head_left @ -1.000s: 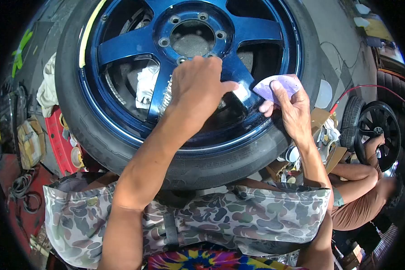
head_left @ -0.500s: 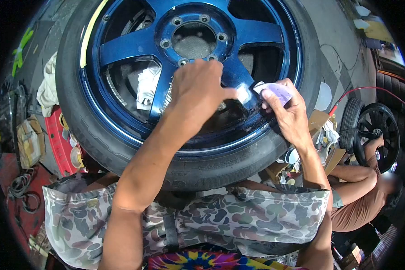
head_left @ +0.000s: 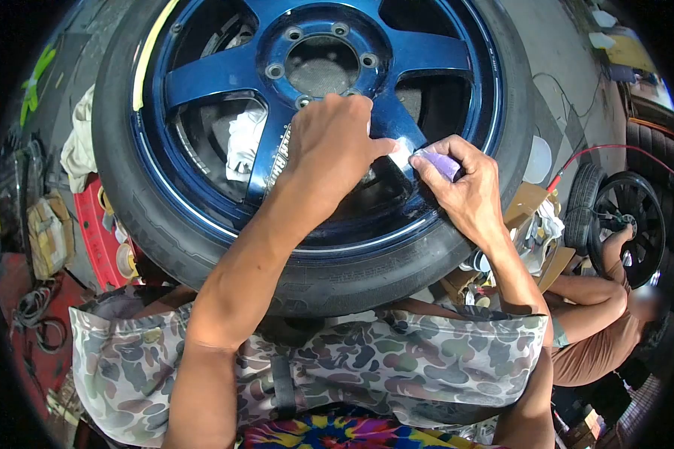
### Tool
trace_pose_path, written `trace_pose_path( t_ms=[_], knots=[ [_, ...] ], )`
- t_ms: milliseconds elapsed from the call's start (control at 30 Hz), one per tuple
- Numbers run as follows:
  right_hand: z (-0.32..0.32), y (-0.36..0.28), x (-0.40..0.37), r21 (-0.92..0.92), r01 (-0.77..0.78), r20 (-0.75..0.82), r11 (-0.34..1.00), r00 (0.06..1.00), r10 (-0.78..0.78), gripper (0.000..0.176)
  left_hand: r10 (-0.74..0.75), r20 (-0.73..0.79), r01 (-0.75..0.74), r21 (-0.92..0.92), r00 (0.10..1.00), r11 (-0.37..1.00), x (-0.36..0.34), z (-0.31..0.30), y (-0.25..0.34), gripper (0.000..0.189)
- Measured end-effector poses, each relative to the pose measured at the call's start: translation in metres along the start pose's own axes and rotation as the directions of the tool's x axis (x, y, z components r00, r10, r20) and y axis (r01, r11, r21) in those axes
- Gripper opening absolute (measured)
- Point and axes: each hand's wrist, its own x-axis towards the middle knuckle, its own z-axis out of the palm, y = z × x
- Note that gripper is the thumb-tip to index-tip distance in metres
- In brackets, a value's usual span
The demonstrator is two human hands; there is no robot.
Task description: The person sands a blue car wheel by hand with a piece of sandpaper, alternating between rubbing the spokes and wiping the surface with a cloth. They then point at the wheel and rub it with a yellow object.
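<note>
A blue spoked wheel point(head_left: 225, 72) in a black tire point(head_left: 337, 288) lies before me. My right hand point(head_left: 468, 183) pinches a purple sanding sheet point(head_left: 443, 162) against the lower right spoke, at the edge of a pale sanded patch point(head_left: 403, 153). My left hand point(head_left: 333, 138) rests over the spokes below the hub, thumb stretched toward that patch; its other fingers are curled, and whether they hold anything is hidden. White cloth point(head_left: 245, 144) shows through a gap between spokes, left of my left hand.
Right of the tire stand cardboard boxes point(head_left: 526, 203) and a red cable point(head_left: 614, 144). Farther right, a seated person point(head_left: 595, 337) touches a black wheel point(head_left: 648, 221). At the left are a red rim point(head_left: 96, 236) and a wrapped package point(head_left: 50, 236).
My right hand has moved slightly left, bringing the purple sheet onto the pale patch. My left hand has barely moved. The other person's hand has shifted slightly at the black wheel.
</note>
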Motion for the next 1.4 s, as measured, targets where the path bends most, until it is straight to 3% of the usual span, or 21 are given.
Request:
trace_pose_path(
  t_ms=[200, 300, 367, 433, 567, 700, 767, 867, 900, 1000, 1033, 1067, 1100, 1167, 1200, 1400],
  knots=[
    [0.003, -0.009, 0.008, 0.031, 0.005, -0.011, 1.0, 1.0, -0.005, 0.022, -0.007, -0.043, 0.006, -0.026, 0.999, 1.0, 0.001, 0.002, -0.002, 0.044],
    [0.007, -0.009, 0.011, 0.0, 0.019, -0.017, 1.0, 1.0, -0.019, 0.026, 0.014, -0.042, -0.017, -0.052, 0.999, 0.998, 0.0, 0.004, -0.003, 0.043],
    [0.005, -0.013, 0.011, -0.12, -0.046, 0.017, 0.992, 0.999, 0.049, 0.031, 0.029, -0.05, -0.032, -0.066, 0.998, 0.997, 0.0, 0.003, -0.003, 0.043],
    [0.008, -0.013, 0.014, -0.119, -0.034, 0.003, 0.992, 0.999, 0.034, 0.032, -0.03, 0.005, 0.03, -0.071, 1.0, 0.997, 0.002, -0.004, 0.0, 0.044],
    [0.013, -0.014, 0.022, -0.117, -0.027, -0.03, 0.993, 0.999, 0.024, 0.031, -0.014, -0.037, 0.012, -0.064, 0.999, 0.998, 0.0, 0.001, 0.001, 0.045],
    [0.005, -0.025, 0.021, -0.101, -0.132, 0.065, 0.986, 0.988, 0.139, 0.031, 0.008, -0.062, -0.013, -0.081, 0.998, 0.997, 0.001, 0.003, -0.003, 0.042],
    [0.007, -0.021, 0.02, -0.112, -0.125, 0.061, 0.986, 0.989, 0.133, 0.029, 0.035, -0.077, -0.042, -0.089, 0.996, 0.995, -0.001, 0.005, -0.003, 0.041],
    [0.012, -0.005, 0.024, -0.095, 0.075, -0.049, 0.993, 0.996, -0.08, 0.029, 0.08, -0.038, -0.082, -0.081, 0.996, 0.993, 0.0, 0.0, 0.003, 0.034],
    [0.007, -0.007, 0.025, -0.091, 0.073, -0.064, 0.993, 0.995, -0.079, 0.029, 0.103, -0.011, -0.103, -0.078, 0.995, 0.992, -0.002, -0.002, 0.005, 0.03],
    [-0.006, 0.001, 0.025, 0.13, 0.038, -0.166, 0.991, 0.986, -0.016, 0.029, 0.194, 0.002, -0.193, -0.044, 0.981, 0.98, -0.011, -0.001, 0.01, 0.024],
    [-0.013, -0.006, 0.022, 0.222, -0.086, -0.131, 0.971, 0.985, 0.117, 0.025, 0.245, -0.017, -0.246, -0.016, 0.969, 0.969, -0.017, 0.002, 0.01, 0.024],
    [-0.015, 0.001, 0.02, 0.254, -0.085, -0.135, 0.963, 0.983, 0.122, 0.026, 0.34, -0.06, -0.336, 0.073, 0.938, 0.939, -0.028, 0.009, 0.004, 0.038],
    [-0.016, 0.011, 0.018, 0.286, -0.082, -0.14, 0.955, 0.982, 0.126, 0.028, 0.351, -0.054, -0.346, 0.086, 0.935, 0.934, -0.037, 0.01, 0.005, 0.038],
    [-0.015, 0.023, 0.009, 0.308, -0.095, -0.111, 0.947, 0.985, 0.135, 0.029, 0.22, 0.168, -0.247, 0.159, 0.961, 0.956, -0.052, 0.011, 0.007, 0.059],
    [-0.014, 0.026, 0.006, 0.315, -0.115, -0.068, 0.942, 0.987, 0.144, 0.031, 0.191, 0.235, -0.247, 0.241, 0.953, 0.939, -0.056, 0.015, 0.007, 0.078],
    [-0.01, 0.032, -0.005, 0.313, -0.096, -0.082, 0.945, 0.988, 0.128, 0.029, 0.277, 0.282, -0.333, 0.173, 0.919, 0.927, -0.076, 0.039, 0.005, 0.097]
  ],
)
